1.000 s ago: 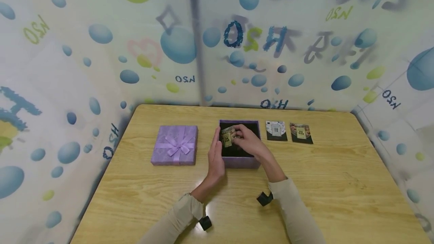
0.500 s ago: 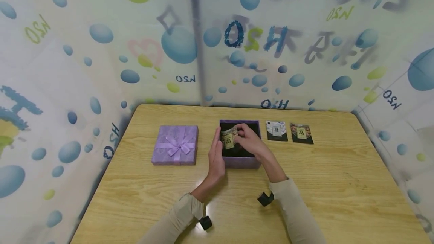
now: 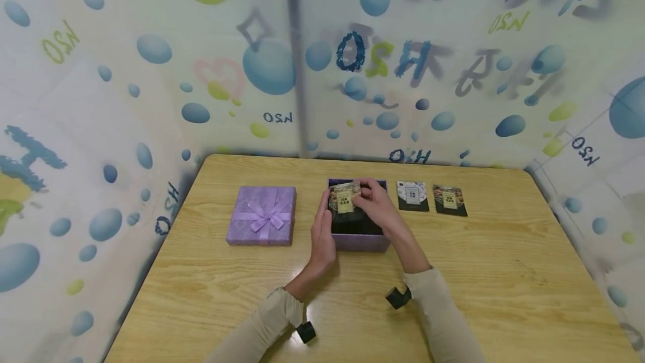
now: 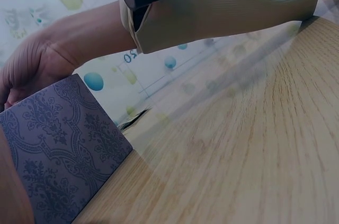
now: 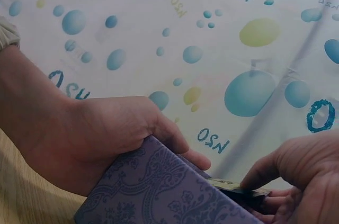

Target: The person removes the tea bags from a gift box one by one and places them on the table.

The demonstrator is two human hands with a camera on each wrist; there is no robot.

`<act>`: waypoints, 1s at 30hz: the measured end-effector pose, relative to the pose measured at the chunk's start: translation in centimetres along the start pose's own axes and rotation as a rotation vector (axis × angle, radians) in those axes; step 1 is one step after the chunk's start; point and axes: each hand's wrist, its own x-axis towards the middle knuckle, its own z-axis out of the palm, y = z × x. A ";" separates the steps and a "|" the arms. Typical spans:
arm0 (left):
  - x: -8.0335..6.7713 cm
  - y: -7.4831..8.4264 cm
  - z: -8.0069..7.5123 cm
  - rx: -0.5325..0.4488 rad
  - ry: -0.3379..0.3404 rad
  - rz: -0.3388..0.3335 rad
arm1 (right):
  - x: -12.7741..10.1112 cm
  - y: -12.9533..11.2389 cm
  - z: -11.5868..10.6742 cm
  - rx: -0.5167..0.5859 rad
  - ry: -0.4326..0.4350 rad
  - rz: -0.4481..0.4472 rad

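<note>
In the head view, a purple patterned gift box [image 3: 361,243] stands uncovered near the table's middle, with a black inside. My right hand [image 3: 381,207] pinches a small flat packet [image 3: 345,199] between thumb and fingers at its right edge. Black at the bottom, the packet bears a food picture and a pale label; it overlaps the box's upper left opening. Along the box's left wall lies my left hand [image 3: 322,233], fingers straight and thumb apart. In the right wrist view the packet [image 5: 233,186] shows edge-on, just above the box's rim.
Left of the box sits its purple lid [image 3: 262,216] with a ribbon bow. To the right lie a white-and-black packet [image 3: 412,196] and a dark packet with a food picture [image 3: 450,200]. A patterned curtain [image 3: 242,116] hangs behind the wooden table [image 3: 494,273].
My right hand has risen slightly, bringing the packet up from inside the box, so more of its front shows. My left hand has stayed at the box's left wall.
</note>
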 end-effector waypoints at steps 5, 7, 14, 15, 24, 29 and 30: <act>0.1 0.2 0.1 0.015 0.006 -0.011 | -0.3 -0.7 -0.3 0.002 0.039 0.000; 0.1 0.3 0.1 0.023 0.007 -0.020 | -0.3 -0.9 -0.4 0.002 0.051 0.005; 0.1 0.3 0.1 0.029 0.011 -0.026 | -0.4 -1.3 -0.6 0.031 0.053 0.029; 0.1 0.3 0.1 0.032 0.013 -0.027 | -0.4 -1.3 -0.6 0.033 0.051 0.028; 0.0 0.3 0.1 0.029 0.013 -0.039 | -0.6 -1.2 -1.2 0.055 0.044 0.005; 0.0 0.2 0.0 0.025 0.003 -0.035 | -0.7 -1.3 -1.8 0.055 0.037 0.007; 0.0 0.2 0.0 0.025 0.003 -0.034 | -0.8 -1.3 -2.0 0.057 0.036 0.007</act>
